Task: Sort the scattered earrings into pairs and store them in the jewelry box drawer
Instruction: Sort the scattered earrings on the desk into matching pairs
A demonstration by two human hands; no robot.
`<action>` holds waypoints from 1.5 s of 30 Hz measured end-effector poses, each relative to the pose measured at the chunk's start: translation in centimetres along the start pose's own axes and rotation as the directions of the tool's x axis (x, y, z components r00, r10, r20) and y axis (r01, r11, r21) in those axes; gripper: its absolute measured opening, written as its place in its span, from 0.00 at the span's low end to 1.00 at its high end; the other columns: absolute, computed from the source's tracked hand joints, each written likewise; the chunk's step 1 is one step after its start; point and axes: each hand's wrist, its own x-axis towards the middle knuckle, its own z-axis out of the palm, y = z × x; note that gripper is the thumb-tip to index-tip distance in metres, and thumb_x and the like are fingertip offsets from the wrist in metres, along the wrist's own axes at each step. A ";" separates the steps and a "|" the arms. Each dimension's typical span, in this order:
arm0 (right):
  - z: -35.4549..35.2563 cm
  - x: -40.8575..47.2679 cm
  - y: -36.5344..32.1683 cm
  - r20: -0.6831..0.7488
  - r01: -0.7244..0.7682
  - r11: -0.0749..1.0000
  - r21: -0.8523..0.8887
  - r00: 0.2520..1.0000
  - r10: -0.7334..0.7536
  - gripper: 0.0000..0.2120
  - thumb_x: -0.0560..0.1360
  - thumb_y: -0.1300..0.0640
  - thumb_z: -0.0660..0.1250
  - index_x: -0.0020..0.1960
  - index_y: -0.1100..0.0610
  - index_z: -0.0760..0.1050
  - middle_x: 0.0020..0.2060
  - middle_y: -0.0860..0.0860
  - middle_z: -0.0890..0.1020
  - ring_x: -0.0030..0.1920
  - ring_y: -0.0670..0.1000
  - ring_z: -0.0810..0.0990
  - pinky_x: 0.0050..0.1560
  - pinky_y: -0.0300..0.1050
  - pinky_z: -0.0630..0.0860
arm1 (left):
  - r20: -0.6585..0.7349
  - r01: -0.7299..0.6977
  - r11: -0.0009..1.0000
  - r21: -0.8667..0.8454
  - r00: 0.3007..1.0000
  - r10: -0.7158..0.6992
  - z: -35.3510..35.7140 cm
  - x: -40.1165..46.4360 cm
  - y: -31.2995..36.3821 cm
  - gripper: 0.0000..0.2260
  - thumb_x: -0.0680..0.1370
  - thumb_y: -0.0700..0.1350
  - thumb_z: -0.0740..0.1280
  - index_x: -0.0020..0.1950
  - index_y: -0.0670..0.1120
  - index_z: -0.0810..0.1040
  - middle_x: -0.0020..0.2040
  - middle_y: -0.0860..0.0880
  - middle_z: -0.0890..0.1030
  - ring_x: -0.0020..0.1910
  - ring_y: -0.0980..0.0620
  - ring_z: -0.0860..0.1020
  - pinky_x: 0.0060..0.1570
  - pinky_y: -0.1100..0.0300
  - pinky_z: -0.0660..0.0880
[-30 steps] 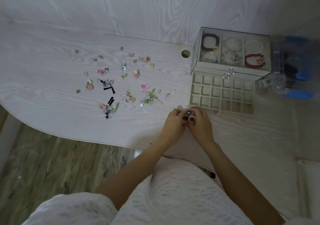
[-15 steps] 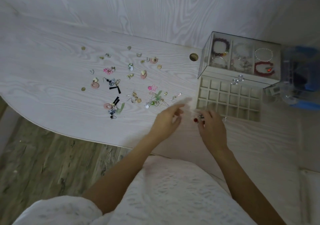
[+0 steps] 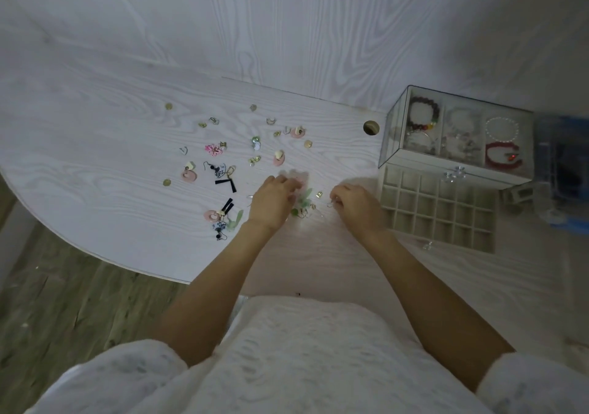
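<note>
Now both your hands have come back from the spot in front of the drawer to the pile at the middle of the frame, so the pair you were handling a second ago is out of your fingers; whether it landed in a drawer cell is too small to tell.

Going from the left: most of the earrings (image 3: 220,171) lie loose across the left-centre of the desk (image 3: 95,146), unsorted. Your left hand (image 3: 271,201) sits over the near edge of that scatter, fingers curled down onto the green and pink pieces; its grip is blurred, and I cannot tell whether it has closed on anything. Your right hand (image 3: 357,205), just beside it, pinches what looks like a thin wire hook at its fingertips. Further right the drawer (image 3: 436,209) stands pulled out below the jewelry box (image 3: 455,133), most cells looking bare.

You appear to be starting the next match, with most of the sorting left.
</note>
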 end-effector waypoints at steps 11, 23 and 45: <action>1.3 -2.5 0.0 -0.160 -0.066 0.987 0.144 0.983 0.089 0.01 0.75 0.64 0.61 0.46 0.61 0.71 0.41 0.56 0.76 0.40 0.55 0.73 0.36 0.46 0.67 | -0.013 0.006 0.983 -0.186 1.000 -0.008 -0.8 -0.8 -1.0 0.11 0.78 0.39 0.62 0.59 0.42 0.78 0.54 0.41 0.76 0.49 0.44 0.76 0.48 0.56 0.72; -0.3 -6.4 -0.2 -0.113 -0.116 0.493 0.862 0.904 0.412 0.07 0.77 0.62 0.62 0.43 0.51 0.70 0.42 0.50 0.82 0.41 0.46 0.83 0.40 0.40 0.81 | -0.039 0.049 0.747 -0.663 0.994 -0.100 0.1 -5.6 3.8 0.04 0.77 0.43 0.67 0.49 0.44 0.78 0.46 0.50 0.83 0.46 0.57 0.82 0.48 0.65 0.78; -0.7 -15.5 11.7 -0.164 -0.439 0.692 0.573 0.766 0.622 0.11 0.74 0.58 0.67 0.55 0.60 0.77 0.47 0.59 0.82 0.44 0.57 0.81 0.47 0.47 0.77 | 0.203 -0.188 0.968 -0.166 0.954 0.220 11.0 -5.3 19.7 0.13 0.76 0.40 0.63 0.61 0.44 0.76 0.56 0.42 0.81 0.54 0.43 0.78 0.50 0.51 0.74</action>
